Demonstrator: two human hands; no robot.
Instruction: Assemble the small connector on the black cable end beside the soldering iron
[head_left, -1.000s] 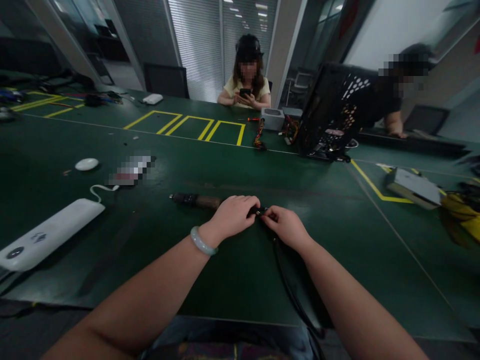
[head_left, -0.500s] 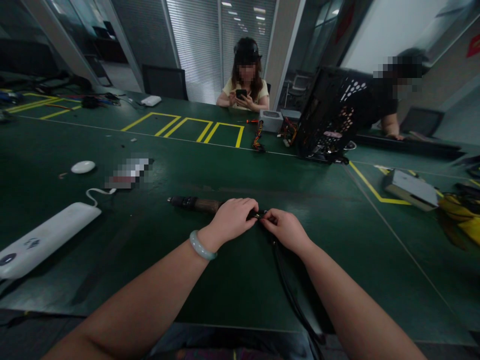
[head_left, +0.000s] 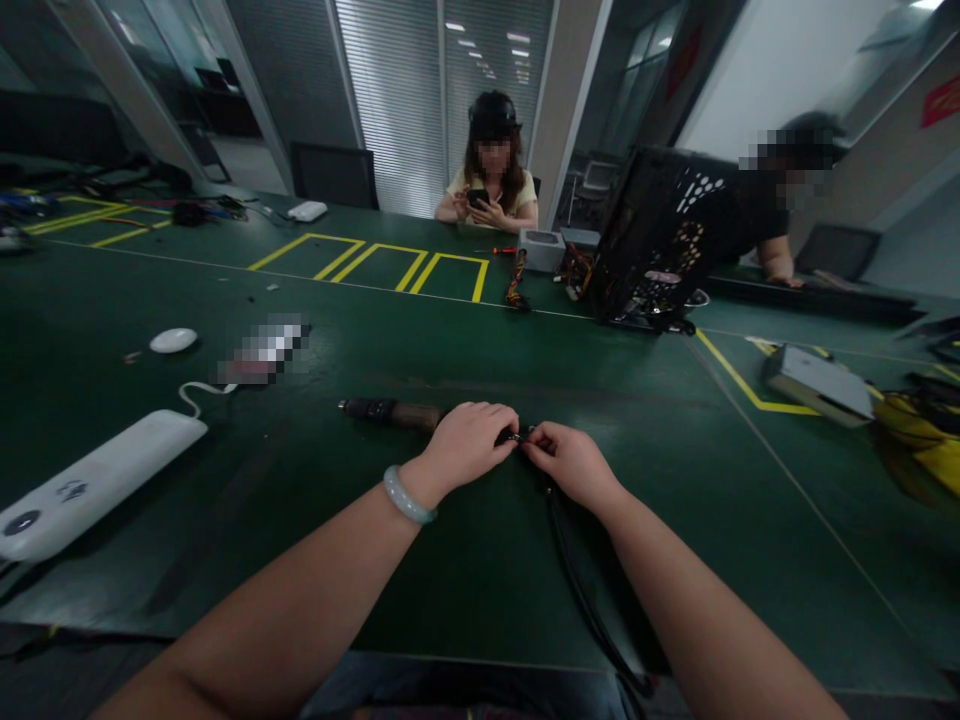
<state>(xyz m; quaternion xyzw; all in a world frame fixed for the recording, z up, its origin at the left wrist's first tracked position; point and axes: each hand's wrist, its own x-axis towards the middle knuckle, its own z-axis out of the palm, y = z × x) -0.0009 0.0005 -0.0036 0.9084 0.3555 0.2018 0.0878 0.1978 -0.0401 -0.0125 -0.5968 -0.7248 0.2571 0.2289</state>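
Left hand (head_left: 474, 437) grips a dark cylindrical tool (head_left: 414, 415) — right hand (head_left: 574, 462) pinches, seemingly, a black cable (head_left: 573, 575) above the desk (head_left: 450, 585).

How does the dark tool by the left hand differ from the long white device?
The dark tool is black and brownish; the white device is white with dark markings.
The dark tool is slimmer, narrowing to a tip; the white device is broader, with a rounded end.
The left hand covers part of the dark tool; no hand touches the white device.
Both are long.
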